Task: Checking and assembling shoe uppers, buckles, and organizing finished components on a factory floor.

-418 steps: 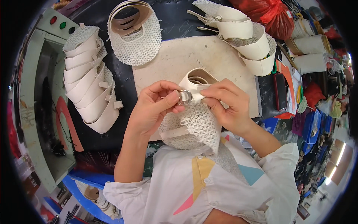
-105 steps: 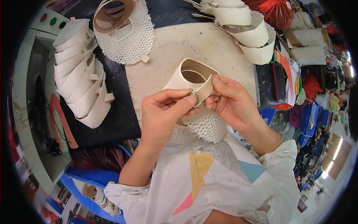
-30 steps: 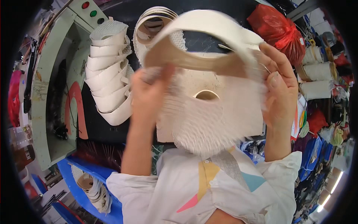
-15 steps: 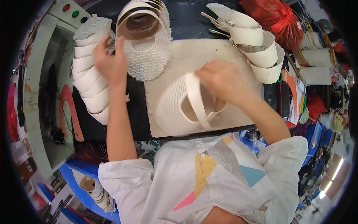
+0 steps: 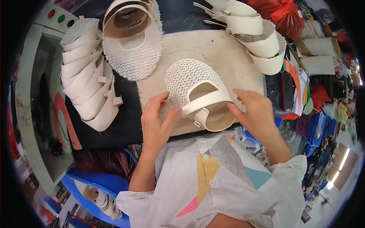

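Observation:
A white woven shoe upper point(image 5: 192, 78) lies in front of me, its toe pointing away and to the left. A smooth strap point(image 5: 207, 102) crosses its opening, and a small buckle point(image 5: 196, 124) sits at the near left side. To the left of it, my left hand point(image 5: 156, 121) is open, with the thumb at the strap's left end. My right hand point(image 5: 255, 114) is also open on the other side, thumb at the upper's right edge and forefinger spread from it. Neither hand grips the upper.
Under the upper is a beige board point(image 5: 152, 91) on a black table point(image 5: 131, 131). Nested uppers stand in a left stack point(image 5: 87, 76), a far stack point(image 5: 133, 49) and a right stack point(image 5: 262, 45). A red plastic bag point(image 5: 281, 19) sits at the far right, near a dark phone point(image 5: 287, 91).
My left hand has come from the left stack to the upper's left side. The right hand has let go of the strap. The upper has turned and now rests flatter.

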The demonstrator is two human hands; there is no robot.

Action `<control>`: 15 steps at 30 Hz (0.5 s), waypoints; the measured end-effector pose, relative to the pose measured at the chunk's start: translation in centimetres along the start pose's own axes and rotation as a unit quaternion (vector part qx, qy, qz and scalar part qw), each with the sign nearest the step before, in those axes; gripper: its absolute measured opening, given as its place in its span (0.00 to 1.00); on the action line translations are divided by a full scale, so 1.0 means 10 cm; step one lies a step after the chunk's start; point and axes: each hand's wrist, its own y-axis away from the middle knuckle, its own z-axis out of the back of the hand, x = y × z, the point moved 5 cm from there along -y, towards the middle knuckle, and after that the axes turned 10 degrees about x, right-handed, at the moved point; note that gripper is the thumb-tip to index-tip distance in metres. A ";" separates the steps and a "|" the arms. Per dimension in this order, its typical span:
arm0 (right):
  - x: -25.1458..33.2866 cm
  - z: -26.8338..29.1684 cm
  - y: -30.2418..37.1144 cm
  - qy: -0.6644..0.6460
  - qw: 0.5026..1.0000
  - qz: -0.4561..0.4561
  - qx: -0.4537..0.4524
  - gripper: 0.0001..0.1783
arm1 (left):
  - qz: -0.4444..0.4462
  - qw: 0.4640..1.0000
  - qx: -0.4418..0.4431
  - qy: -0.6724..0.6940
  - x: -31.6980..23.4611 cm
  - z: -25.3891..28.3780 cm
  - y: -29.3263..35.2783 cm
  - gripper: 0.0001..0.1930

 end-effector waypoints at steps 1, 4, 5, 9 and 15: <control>0.14 0.12 -0.04 0.019 0.997 0.064 -0.035 0.13 | -0.019 1.000 0.010 -0.014 0.01 -0.01 0.03 0.18; 0.58 0.19 -0.23 0.029 0.969 0.231 -0.081 0.14 | -0.069 0.996 0.038 -0.036 0.03 -0.07 0.09 0.15; 0.74 0.10 -0.29 0.002 0.961 0.271 -0.054 0.13 | -0.080 0.995 0.045 -0.029 0.03 -0.12 0.07 0.13; 0.98 -0.29 -0.48 0.035 0.934 0.341 0.100 0.14 | -0.039 0.998 0.048 0.031 0.00 -0.12 0.09 0.07; 0.84 -0.27 -0.62 -0.224 0.924 0.265 0.159 0.07 | 0.092 0.949 0.075 0.292 0.14 -0.07 0.18 0.11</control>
